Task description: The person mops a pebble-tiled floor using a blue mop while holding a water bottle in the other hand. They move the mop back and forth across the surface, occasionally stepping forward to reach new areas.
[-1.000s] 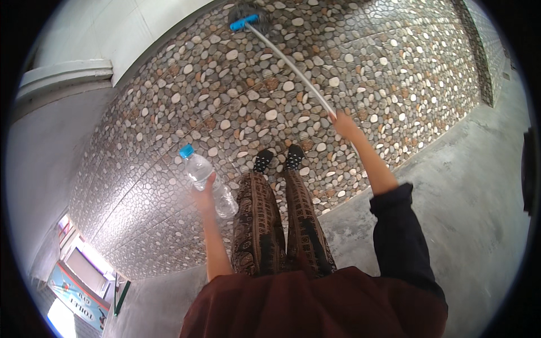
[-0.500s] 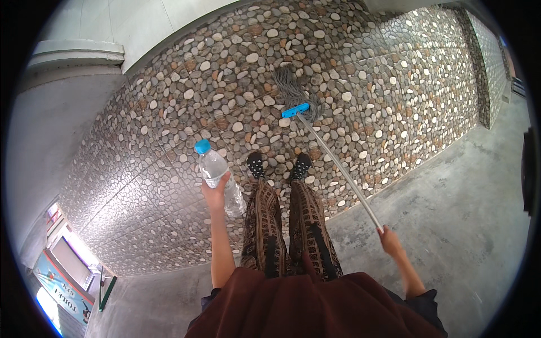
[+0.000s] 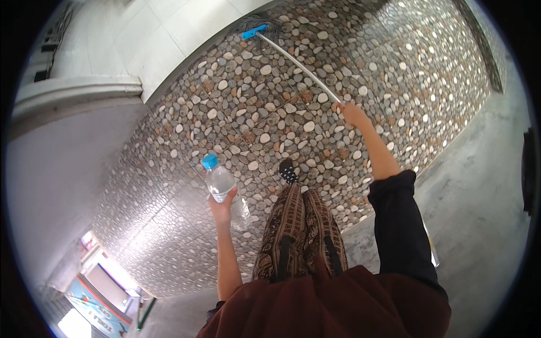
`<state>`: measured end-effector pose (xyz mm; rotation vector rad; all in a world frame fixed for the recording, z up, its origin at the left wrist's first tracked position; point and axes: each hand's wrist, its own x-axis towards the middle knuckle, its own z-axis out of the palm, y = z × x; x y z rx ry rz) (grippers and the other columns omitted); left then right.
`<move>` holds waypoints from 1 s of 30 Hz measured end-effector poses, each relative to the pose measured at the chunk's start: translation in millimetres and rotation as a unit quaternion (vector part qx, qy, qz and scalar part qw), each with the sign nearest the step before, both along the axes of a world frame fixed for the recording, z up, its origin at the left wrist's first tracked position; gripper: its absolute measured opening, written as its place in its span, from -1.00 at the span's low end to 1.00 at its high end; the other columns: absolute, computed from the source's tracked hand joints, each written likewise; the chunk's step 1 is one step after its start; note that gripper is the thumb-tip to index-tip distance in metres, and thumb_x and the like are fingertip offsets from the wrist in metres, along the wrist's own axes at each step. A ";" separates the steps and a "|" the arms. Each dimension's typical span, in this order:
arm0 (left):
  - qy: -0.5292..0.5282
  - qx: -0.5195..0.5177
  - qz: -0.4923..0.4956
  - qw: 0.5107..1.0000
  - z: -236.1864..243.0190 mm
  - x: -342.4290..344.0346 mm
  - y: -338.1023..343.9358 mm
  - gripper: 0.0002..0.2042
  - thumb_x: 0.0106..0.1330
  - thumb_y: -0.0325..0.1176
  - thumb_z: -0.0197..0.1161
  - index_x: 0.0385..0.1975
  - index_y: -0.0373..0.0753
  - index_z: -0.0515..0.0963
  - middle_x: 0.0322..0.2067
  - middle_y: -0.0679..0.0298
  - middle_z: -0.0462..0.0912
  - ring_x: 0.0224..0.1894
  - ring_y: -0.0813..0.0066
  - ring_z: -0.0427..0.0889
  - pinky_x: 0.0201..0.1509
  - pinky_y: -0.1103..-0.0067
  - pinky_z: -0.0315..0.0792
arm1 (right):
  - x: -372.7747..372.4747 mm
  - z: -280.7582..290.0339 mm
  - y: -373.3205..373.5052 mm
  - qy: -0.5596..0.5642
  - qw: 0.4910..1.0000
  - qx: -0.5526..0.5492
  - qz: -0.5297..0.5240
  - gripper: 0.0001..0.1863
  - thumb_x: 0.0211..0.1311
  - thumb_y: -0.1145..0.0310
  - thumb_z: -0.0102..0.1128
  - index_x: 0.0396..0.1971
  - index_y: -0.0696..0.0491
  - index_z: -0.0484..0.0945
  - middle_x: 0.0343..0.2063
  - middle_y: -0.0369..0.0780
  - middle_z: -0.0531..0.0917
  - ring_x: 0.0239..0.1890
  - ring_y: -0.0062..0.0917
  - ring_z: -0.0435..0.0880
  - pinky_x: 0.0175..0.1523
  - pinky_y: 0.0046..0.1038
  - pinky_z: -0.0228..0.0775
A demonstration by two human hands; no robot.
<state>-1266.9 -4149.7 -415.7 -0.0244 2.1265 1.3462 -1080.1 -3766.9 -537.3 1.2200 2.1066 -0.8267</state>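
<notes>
My left hand (image 3: 221,207) is wrapped round a clear plastic bottle (image 3: 221,181) with a blue cap, held tilted above the floor. With my right arm stretched forward, my right hand (image 3: 355,115) grips the pale metal handle of a mop (image 3: 298,65). At its far end a blue clamp (image 3: 254,32) carries grey strings (image 3: 275,27), which lie on the floor close to the white step's edge. The lower end of the handle behind my hand is mostly hidden by my arm.
Pebble-patterned tile (image 3: 270,124) covers the floor around my feet. A white tiled step (image 3: 169,34) borders it at the far left, by a grey wall (image 3: 84,152). Bare grey concrete (image 3: 468,225) lies to the right. A printed banner (image 3: 96,304) stands at the lower left.
My right hand has moved forward, pushing the mop head away and leftward to the step's edge. The bottle stays in my left hand. My view has shifted, and only one foot shows now.
</notes>
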 end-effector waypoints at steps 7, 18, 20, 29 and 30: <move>-0.020 0.017 -0.122 0.992 -4.5 14.2 13.4 -0.67 -0.08 -0.37 0.34 -0.32 -0.37 0.47 -0.42 0.28 0.56 -0.40 0.58 0.49 -0.28 0.65 0.33 | 206.7 17.4 -178.3 -0.003 0.984 0.007 -0.176 -0.46 0.21 -0.02 -0.30 -0.30 0.25 0.33 -0.44 0.11 0.50 -0.32 -0.02 0.48 -0.22 -0.14 0.27; -0.042 0.026 -0.240 0.969 -26.8 85.0 31.6 -0.65 -0.14 -0.32 0.38 -0.36 -0.35 0.49 -0.43 0.27 0.56 -0.40 0.57 0.50 -0.27 0.64 0.34 | 283.8 121.9 -423.3 -0.098 0.868 -0.128 -0.470 -0.43 0.21 -0.05 -0.31 -0.36 0.25 0.39 -0.43 0.15 0.50 -0.29 0.03 0.46 -0.21 -0.13 0.27; -0.055 0.031 -0.289 0.955 -25.1 90.1 36.8 -0.65 -0.15 -0.33 0.38 -0.36 -0.35 0.49 -0.43 0.27 0.56 -0.40 0.56 0.50 -0.26 0.64 0.35 | 270.0 90.5 -379.4 -0.014 0.897 -0.034 -0.440 -0.43 0.22 -0.03 -0.31 -0.37 0.26 0.39 -0.44 0.14 0.50 -0.32 0.03 0.46 -0.23 -0.13 0.28; -0.017 0.007 -0.393 0.919 -6.0 114.1 48.7 -0.61 -0.14 -0.30 0.38 -0.32 -0.35 0.47 -0.38 0.25 0.54 -0.35 0.52 0.50 -0.23 0.62 0.35 | 271.4 -50.4 -194.9 -0.001 0.888 -0.001 -0.460 -0.41 0.20 -0.11 -0.37 -0.29 0.16 0.42 -0.33 0.00 0.54 -0.21 -0.16 0.49 -0.17 -0.17 0.32; -0.006 0.010 -0.399 0.917 -4.7 117.9 47.9 -0.61 -0.14 -0.29 0.38 -0.32 -0.35 0.47 -0.37 0.25 0.54 -0.34 0.53 0.50 -0.23 0.62 0.35 | 288.2 -57.5 -213.3 0.023 0.885 0.009 -0.465 -0.39 0.19 -0.13 -0.38 -0.30 0.15 0.42 -0.34 0.00 0.54 -0.22 -0.16 0.49 -0.18 -0.17 0.32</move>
